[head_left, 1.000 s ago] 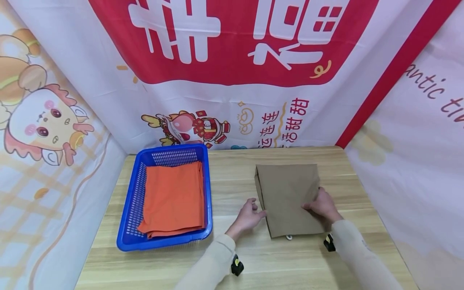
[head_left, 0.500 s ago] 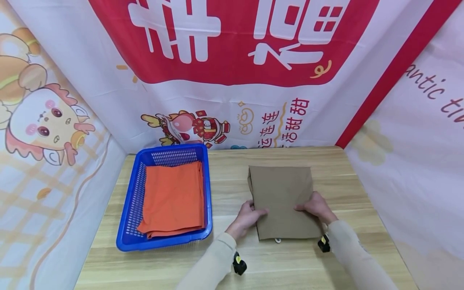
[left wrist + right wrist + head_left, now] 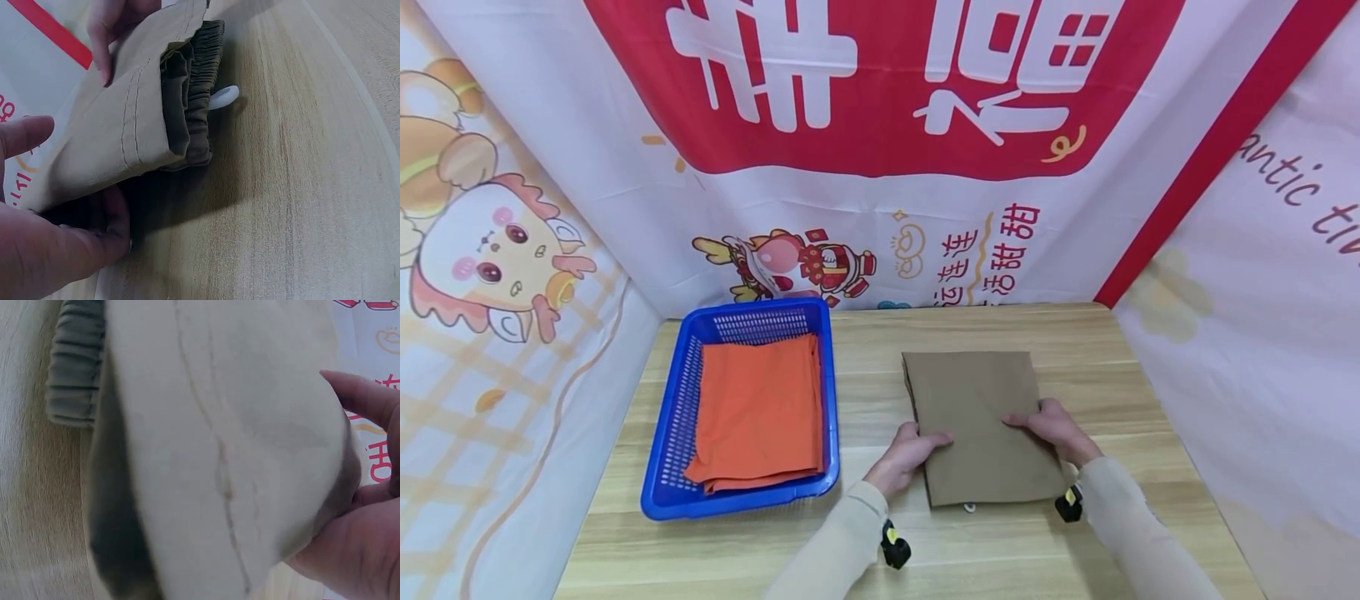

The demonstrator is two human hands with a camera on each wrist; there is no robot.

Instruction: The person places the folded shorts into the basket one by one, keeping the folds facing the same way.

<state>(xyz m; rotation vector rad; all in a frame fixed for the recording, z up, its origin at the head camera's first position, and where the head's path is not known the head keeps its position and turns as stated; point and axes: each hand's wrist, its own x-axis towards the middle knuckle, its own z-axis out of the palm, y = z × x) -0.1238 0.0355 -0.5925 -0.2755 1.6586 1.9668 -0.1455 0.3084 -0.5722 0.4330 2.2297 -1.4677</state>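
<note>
Folded khaki-brown elastic-waist trousers are held flat over the right half of the table. My left hand grips their left edge, thumb over the top and fingers tucked underneath. At the opposite edge my right hand grips them the same way, its thumb lying on the upper layer. In the left wrist view, a gathered elastic waistband shows beneath a stitched hem at the near end, and a white loop pokes out from it. The fingers under the cloth are partly hidden.
A blue plastic basket stands left of my left hand, with folded orange cloth inside. The wooden table is bounded by printed hangings at the back and both sides.
The trousers have slid left and a little nearer to me. My left hand has taken hold of their left edge; the right hand has shifted slightly left with them.
</note>
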